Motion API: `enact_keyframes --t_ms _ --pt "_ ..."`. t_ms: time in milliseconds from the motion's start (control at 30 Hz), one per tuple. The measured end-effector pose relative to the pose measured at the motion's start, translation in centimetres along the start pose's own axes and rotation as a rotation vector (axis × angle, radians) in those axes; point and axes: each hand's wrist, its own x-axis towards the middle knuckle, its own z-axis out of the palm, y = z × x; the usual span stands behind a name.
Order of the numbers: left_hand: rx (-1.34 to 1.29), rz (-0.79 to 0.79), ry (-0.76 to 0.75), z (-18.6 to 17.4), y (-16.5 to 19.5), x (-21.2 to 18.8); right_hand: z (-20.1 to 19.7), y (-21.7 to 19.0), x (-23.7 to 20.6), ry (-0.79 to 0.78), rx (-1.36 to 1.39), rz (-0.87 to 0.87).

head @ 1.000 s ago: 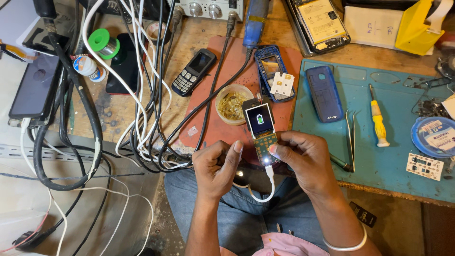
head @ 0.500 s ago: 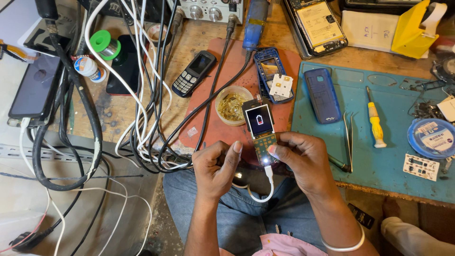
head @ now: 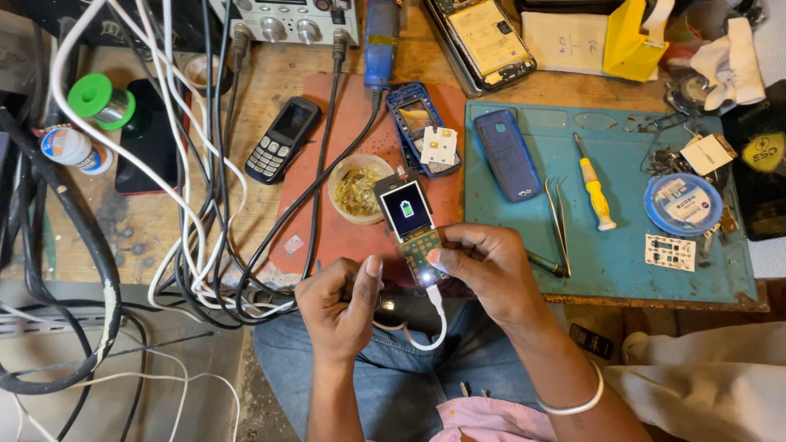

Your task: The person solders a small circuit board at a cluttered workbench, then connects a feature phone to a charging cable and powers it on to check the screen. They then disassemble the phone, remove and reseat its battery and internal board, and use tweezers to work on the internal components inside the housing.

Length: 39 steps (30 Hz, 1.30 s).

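My right hand holds a bare phone board by its lower end, screen up and lit with a green battery symbol. A white charging cable plugs into the board's bottom and loops down over my lap. My left hand is loosely curled just left of the board, thumb raised, and seems to grip the dark end of the cable below it. Both hands hover at the near edge of the workbench, over a reddish mat.
A blue mat on the right carries a blue phone back cover, tweezers, a yellow screwdriver and a round blue tin. A small bowl, a black keypad phone and tangled cables lie left.
The hands and the board have hardly moved. A pale trouser leg has come into view at the lower right.
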Motion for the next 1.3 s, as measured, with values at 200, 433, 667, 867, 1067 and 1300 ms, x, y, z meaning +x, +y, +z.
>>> enact_keyframes --t_ms 200,433,667,867,1067,1300 --pt "0.002 0.018 -0.020 -0.2 -0.1 0.0 -0.4 0.6 0.1 0.013 -0.010 -0.036" --pt "0.032 0.053 -0.017 -0.3 0.0 0.1 -0.5 1.3 0.3 0.039 -0.002 -0.051" --pt "0.027 0.039 -0.020 -0.3 -0.1 0.0 -0.4 1.2 0.2 0.041 -0.006 -0.059" --pt "0.052 0.031 -0.018 -0.3 0.0 0.0 -0.3 1.0 0.0 0.024 0.007 -0.077" --pt "0.066 0.020 -0.014 -0.2 0.1 0.0 -0.3 0.7 0.0 0.006 0.023 -0.075" --pt "0.055 0.032 -0.024 -0.3 0.1 0.0 -0.2 0.4 -0.1 -0.003 0.010 -0.073"
